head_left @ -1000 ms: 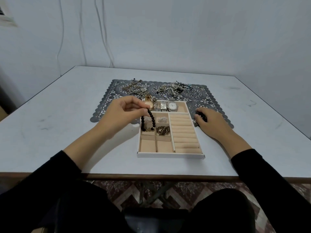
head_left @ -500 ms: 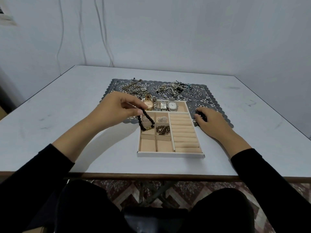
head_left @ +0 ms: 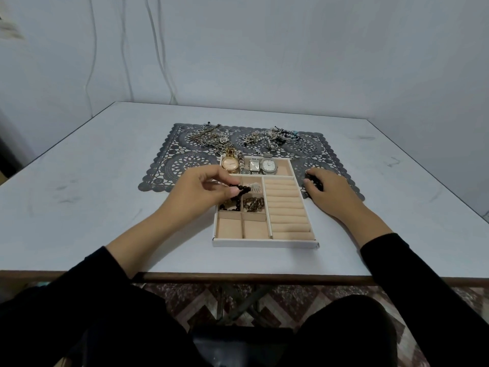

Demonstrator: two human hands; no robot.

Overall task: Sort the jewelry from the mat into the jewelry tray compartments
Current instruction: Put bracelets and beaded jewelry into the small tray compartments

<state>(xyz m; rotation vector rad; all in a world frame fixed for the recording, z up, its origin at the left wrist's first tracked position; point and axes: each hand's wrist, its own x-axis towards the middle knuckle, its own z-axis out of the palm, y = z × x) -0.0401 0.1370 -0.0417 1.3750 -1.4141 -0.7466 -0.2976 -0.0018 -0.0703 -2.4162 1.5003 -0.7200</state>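
A white jewelry tray (head_left: 264, 242) with beige compartments lies on the table, its far end on a grey lace mat (head_left: 169, 165). My left hand (head_left: 197, 192) pinches a black bead bracelet (head_left: 234, 200), whose lower end lies in a small left compartment of the tray. A brown bead bracelet (head_left: 253, 203) fills the compartment beside it. Several watches (head_left: 250, 165) lie in the far compartment. My right hand (head_left: 329, 193) rests at the tray's right side with its fingers curled round another dark bead bracelet (head_left: 315, 181). Loose jewelry piles (head_left: 267, 137) remain on the mat.
Small rings (head_left: 308, 149) are scattered on the mat's right part. The ring rolls (head_left: 287, 207) on the tray's right hold nothing, and the two nearest small compartments (head_left: 242, 227) are bare. The table's front edge (head_left: 238, 276) runs just below the tray.
My left hand has lowered the black bead bracelet, so its bottom now lies in the left compartment. My right hand has stayed in place beside the tray.
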